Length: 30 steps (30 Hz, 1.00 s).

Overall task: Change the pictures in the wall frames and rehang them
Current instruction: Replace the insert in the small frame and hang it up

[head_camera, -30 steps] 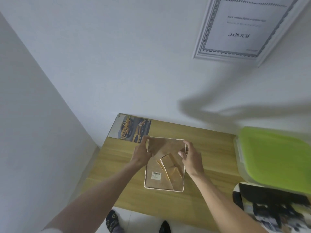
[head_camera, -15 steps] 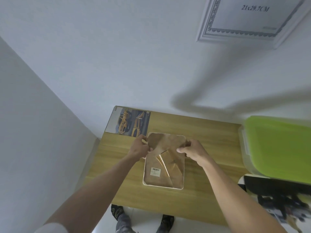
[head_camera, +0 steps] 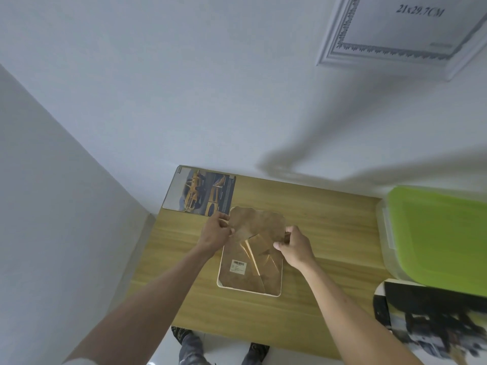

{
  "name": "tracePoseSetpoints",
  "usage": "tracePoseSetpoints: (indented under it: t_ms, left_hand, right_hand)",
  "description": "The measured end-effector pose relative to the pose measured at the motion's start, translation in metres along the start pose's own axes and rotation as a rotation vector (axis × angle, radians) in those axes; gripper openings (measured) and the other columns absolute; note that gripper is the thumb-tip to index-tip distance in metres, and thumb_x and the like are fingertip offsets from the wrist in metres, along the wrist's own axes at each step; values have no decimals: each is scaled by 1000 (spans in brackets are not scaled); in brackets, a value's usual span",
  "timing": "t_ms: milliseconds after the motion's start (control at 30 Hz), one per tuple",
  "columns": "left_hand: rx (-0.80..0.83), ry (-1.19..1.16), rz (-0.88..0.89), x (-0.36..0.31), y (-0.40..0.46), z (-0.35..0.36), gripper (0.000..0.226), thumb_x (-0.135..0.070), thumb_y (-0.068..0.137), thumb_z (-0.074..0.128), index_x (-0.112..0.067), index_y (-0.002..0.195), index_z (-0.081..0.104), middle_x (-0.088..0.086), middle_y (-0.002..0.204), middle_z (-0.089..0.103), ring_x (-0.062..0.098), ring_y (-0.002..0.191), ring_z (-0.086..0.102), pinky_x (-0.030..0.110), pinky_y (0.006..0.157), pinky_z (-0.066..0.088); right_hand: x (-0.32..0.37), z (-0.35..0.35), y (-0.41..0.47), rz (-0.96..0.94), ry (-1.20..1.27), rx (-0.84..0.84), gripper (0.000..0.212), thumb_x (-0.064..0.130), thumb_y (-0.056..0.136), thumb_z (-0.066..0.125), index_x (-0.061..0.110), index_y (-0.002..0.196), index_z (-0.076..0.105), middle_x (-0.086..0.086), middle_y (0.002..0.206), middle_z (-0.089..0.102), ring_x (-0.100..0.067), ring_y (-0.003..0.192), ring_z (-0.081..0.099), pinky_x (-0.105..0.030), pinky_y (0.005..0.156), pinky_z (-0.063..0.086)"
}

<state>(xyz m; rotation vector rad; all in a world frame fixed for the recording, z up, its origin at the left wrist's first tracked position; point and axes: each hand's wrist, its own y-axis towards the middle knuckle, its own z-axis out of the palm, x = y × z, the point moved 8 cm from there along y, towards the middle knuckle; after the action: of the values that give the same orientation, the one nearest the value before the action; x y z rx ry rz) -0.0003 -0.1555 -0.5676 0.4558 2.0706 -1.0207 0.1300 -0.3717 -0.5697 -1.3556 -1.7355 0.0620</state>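
Observation:
A small white-rimmed picture frame [head_camera: 250,291] lies face down on the wooden table [head_camera: 329,233], its brown backing board [head_camera: 242,275] with a barcode label facing up. My left hand [head_camera: 214,230] pinches the backing's upper left edge and my right hand [head_camera: 295,245] grips its upper right edge; the far end of the board is lifted and bent. A car picture [head_camera: 203,191] lies flat at the table's far left corner. A white frame [head_camera: 395,35] holding a placeholder sheet hangs on the wall at the upper right.
A clear storage box with a green lid [head_camera: 437,233] stands at the table's right side. A dark printed picture [head_camera: 432,322] lies at the near right. White walls meet in a corner to the left. My feet [head_camera: 189,346] show below the table's near edge.
The view has tilted downward, so the wall frame sits higher in the picture. My right hand has slid toward the backing's right edge; the board's far end stays lifted.

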Motion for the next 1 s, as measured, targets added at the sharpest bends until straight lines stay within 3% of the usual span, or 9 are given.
tracePoseSetpoints:
  t_ms: [200, 300, 467, 533, 600, 633, 700, 800, 1000]
  left_hand:
    - [166, -4, -37, 13, 0, 1, 57, 11, 76, 65, -19, 124, 56, 5, 73, 62, 20, 73, 62, 49, 82, 56]
    - [222, 18, 19, 11, -7, 2, 78, 13, 74, 63, -26, 140, 48, 5, 78, 65, 21, 76, 64, 46, 82, 56]
    - [312, 143, 87, 11, -21, 5, 103, 10, 71, 72, -31, 153, 24, 6, 99, 64, 19, 84, 70, 40, 87, 58]
    - [324, 201, 106, 12, -27, 6, 114, 6, 69, 77, -39, 153, 13, 4, 98, 63, 17, 85, 69, 35, 81, 59]
    - [333, 217, 119, 11, -33, 6, 124, 2, 68, 81, -48, 151, 3, 5, 97, 63, 16, 87, 68, 30, 77, 58]
    - [330, 223, 122, 11, -35, 5, 126, 0, 68, 82, -50, 150, 0, 6, 97, 63, 16, 88, 67, 30, 76, 58]
    - [334, 235, 120, 8, -38, 4, 128, -2, 70, 83, -51, 149, -4, 8, 97, 63, 18, 88, 68, 33, 78, 59]
    - [344, 292, 129, -1, -45, 5, 129, -1, 70, 81, -50, 149, -8, 8, 92, 64, 20, 85, 67, 35, 79, 59]
    - [348, 341, 193, -37, -47, 24, 129, -2, 71, 80, -44, 151, -11, 7, 88, 68, 21, 83, 69, 37, 80, 58]
  right_hand:
    - [1, 0, -3, 6, 0, 9, 48, 20, 91, 69, 11, 133, 47, -3, 113, 64, -17, 92, 60, -27, 80, 46]
    - [-1, -2, -8, 2, -12, 39, 57, 28, 92, 67, 17, 142, 42, -1, 104, 60, -17, 91, 57, -25, 80, 41]
    - [-4, 3, -18, -21, 16, 177, 100, 24, 80, 81, 23, 158, 20, 0, 147, 50, -14, 119, 57, -26, 101, 41]
    - [-2, 2, -25, -35, 32, 210, 109, 22, 76, 84, 29, 158, 13, 5, 150, 47, -14, 122, 57, -27, 102, 41]
    - [1, 2, -31, -49, 43, 230, 116, 22, 74, 85, 38, 157, 6, 9, 129, 63, -5, 93, 68, -22, 85, 48]
    - [0, 2, -34, -51, 27, 241, 118, 22, 74, 85, 41, 156, 2, 10, 113, 67, -1, 73, 65, -18, 72, 47]
    - [0, 3, -41, -52, 2, 261, 119, 21, 77, 83, 44, 154, -4, 8, 92, 66, -2, 57, 56, -14, 57, 40]
    - [-4, 1, -47, -69, 41, 272, 119, 20, 78, 82, 45, 154, -5, 7, 76, 59, -3, 60, 54, -16, 59, 42]
    - [-16, -29, -41, -78, 206, 188, 112, 11, 80, 79, 51, 152, 3, 0, 77, 56, -11, 65, 59, -26, 66, 57]
